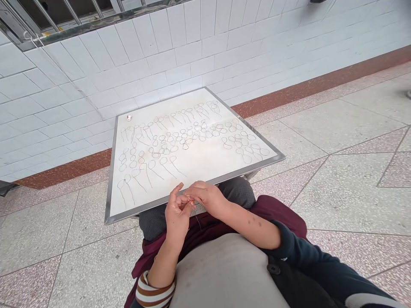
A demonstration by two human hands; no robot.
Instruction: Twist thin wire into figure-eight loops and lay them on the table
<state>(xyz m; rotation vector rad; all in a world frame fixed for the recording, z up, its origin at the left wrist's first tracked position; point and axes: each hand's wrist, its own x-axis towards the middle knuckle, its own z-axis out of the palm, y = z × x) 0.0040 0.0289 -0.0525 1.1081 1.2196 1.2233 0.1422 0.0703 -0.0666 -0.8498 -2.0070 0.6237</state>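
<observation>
My left hand [178, 210] and my right hand [205, 196] meet over my lap, just beyond the table's near edge. Their fingertips pinch together on a small reddish-orange thread [192, 201]. A thin dark strand [198, 221] hangs down from between them. One finger of my left hand points outward with a brownish wrap at its tip. On the white tabletop [205, 164] lie rows of thin wire-like loops; some loops have long tails [146, 176], and others form paired rings [247, 158].
A small red and white object [129, 117] sits at the table's far left corner. The table's metal rim [141, 208] runs close to my hands. Behind stands a white tiled wall [173, 55] with a barred window.
</observation>
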